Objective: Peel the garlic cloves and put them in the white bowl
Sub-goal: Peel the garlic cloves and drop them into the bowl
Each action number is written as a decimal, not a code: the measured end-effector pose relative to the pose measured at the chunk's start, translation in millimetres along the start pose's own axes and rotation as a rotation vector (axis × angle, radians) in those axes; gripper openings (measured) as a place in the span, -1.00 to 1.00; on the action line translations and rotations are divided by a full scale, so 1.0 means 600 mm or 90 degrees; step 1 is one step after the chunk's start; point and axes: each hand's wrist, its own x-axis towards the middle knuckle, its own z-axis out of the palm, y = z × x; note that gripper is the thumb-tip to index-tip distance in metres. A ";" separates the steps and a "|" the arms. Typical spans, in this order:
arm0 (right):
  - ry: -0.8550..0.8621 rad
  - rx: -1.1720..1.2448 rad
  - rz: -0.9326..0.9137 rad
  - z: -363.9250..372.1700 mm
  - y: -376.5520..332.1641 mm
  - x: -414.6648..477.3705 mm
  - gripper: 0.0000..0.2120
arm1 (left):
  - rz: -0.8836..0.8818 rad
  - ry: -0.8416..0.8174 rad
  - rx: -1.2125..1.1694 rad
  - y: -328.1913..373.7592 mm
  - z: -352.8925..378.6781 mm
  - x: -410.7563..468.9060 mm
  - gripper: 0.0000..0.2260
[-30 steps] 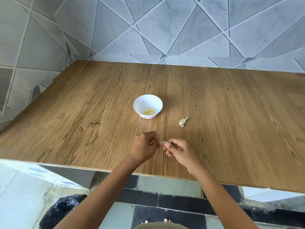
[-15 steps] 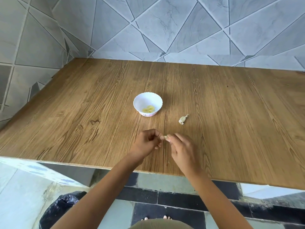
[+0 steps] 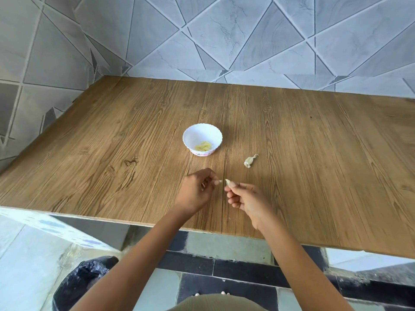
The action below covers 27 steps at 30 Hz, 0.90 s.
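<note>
Head view: the wood-grain laminate tabletop (image 3: 112, 153) is showing brown plank lines and dark knots and is running back to a wall of grey marbled tiles (image 3: 224, 30) cut into triangles.

The white bowl (image 3: 195, 135) is sitting near mid-tabletop. It is round and glossy with a scalloped rim and a pink floral band at its foot. Pale yellow peeled cloves (image 3: 204, 146) are lying in its bottom.

An unpeeled clove (image 3: 249, 161) in papery off-white skin with a twisted tail is lying to the right of the bowl, apart from it.

The right hand (image 3: 249, 200) is reaching in from the lower right, palm turned leftward. Thumb and forefinger are pinching the garlic clove (image 3: 228, 182), whose pale pointed tip is sticking up and left. The other fingers (image 3: 234, 201) are curling loosely under it.

The left hand (image 3: 197, 189) is reaching in from the lower left, knuckles up and fingers curled. Its fingertips are pinching a pale scrap (image 3: 219, 181), too small to identify firmly.

The two hands are hovering just beside each other with a narrow gap between scrap and clove, nearer the person than the bowl.

A crinkled black bag (image 3: 83, 279) is showing below the tabletop edge on the left.
</note>
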 end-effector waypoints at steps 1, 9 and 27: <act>0.017 -0.004 -0.014 -0.001 0.002 -0.001 -0.82 | -0.015 0.006 0.007 -0.004 -0.001 -0.001 -0.95; 0.051 -0.126 -0.145 -0.007 0.007 -0.006 -0.92 | -0.040 -0.077 0.155 -0.004 -0.006 -0.004 -0.90; -0.009 -0.397 -0.211 -0.013 0.010 -0.004 -0.83 | -0.226 -0.177 -0.178 0.039 -0.016 0.018 -0.93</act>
